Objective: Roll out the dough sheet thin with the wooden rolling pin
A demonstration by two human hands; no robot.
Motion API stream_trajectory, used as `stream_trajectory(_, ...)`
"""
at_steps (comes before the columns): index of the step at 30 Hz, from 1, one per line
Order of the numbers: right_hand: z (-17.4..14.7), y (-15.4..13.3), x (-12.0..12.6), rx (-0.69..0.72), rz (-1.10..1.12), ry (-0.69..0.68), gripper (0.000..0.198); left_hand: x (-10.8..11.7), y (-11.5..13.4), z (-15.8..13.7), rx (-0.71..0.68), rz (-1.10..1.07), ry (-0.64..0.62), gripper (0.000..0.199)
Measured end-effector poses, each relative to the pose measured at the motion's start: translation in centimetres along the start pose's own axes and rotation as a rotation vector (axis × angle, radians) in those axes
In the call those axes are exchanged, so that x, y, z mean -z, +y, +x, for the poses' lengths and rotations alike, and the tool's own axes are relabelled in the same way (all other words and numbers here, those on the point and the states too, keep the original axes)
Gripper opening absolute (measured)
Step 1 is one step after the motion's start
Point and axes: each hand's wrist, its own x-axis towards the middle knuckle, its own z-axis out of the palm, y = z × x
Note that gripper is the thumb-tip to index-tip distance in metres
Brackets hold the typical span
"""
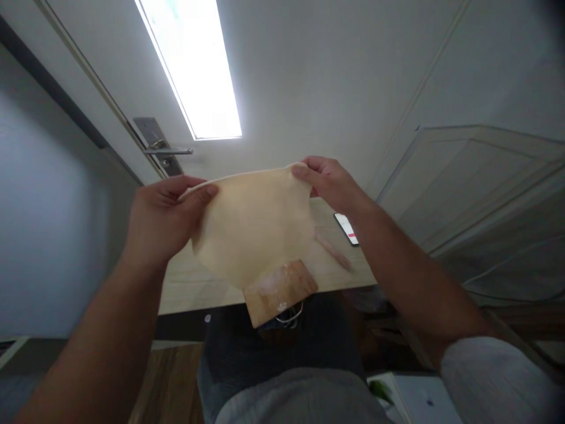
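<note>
A thin, pale yellow sheet of dough (258,221) hangs between my two hands, held up by its top edge. My left hand (170,209) pinches the upper left corner between thumb and fingers. At the upper right corner my right hand (326,179) grips the dough in the same way. The sheet's lower edge hangs by a small wooden board (280,291) with white powder on it; I cannot tell if they touch. That board juts over the table's front edge. Right of the dough lies a slender, blurred stick-like piece (333,250), perhaps a small rolling pin.
The light wooden table (189,288) stands against a white door with a metal handle (168,151) and a bright window. A phone (346,228) with a lit screen lies near my right forearm. A white box (424,400) is low at the right, beside my legs.
</note>
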Motion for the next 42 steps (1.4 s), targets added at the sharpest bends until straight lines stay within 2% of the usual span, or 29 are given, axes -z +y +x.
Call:
stream_trajectory(3,-2.2,3.4,-1.1,-0.149,0.016,0.020,0.036,-2.8,-2.2,-1.5,0.094,-0.061,-0.080,0.034)
stream_trajectory(6,-3.0,7.4,-2.2,-0.292,-0.132,0.053,0.035,-5.9,-5.7,-2.0,0.222,-0.142,-0.211,0.035)
stream_trajectory(8,-2.3,9.7,-2.9,-0.354,-0.312,0.040,0.034,-7.7,-8.4,-1.3,0.301,-0.189,-0.270,0.037)
stream_trajectory(12,1.1,13.2,-4.6,-0.412,-0.443,0.036,0.028,-10.1,-13.6,1.6,0.330,-0.092,-0.222,0.038)
stream_trajectory(18,5.2,17.1,-7.3,-0.449,-0.610,-0.002,0.027,-11.8,-18.4,4.6,0.360,0.033,-0.222,0.034)
stream_trajectory(26,6.4,19.4,-9.2,-0.427,-0.789,-0.076,0.031,-12.4,-22.1,6.0,0.299,0.162,-0.185,0.035)
stream_trajectory(30,6.0,19.7,-9.6,-0.419,-0.883,-0.094,0.034,-12.5,-23.4,5.7,0.264,0.195,-0.170,0.037)
stream_trajectory(34,5.2,20.0,-10.0,-0.400,-0.955,-0.095,0.038,-12.3,-23.1,4.7,0.223,0.286,-0.140,0.038)
stream_trajectory(37,5.1,20.1,-10.4,-0.373,-0.987,-0.085,0.042,-12.3,-21.4,3.7,0.135,0.462,-0.095,0.037)
stream_trajectory(40,5.3,19.8,-11.0,-0.350,-1.002,-0.075,0.043,-13.1,-18.9,1.9,-0.023,0.608,-0.002,0.043)
stream_trajectory(42,5.1,19.5,-11.3,-0.334,-1.015,-0.055,0.041,-14.1,-17.5,0.1,-0.164,0.606,-0.088,0.047)
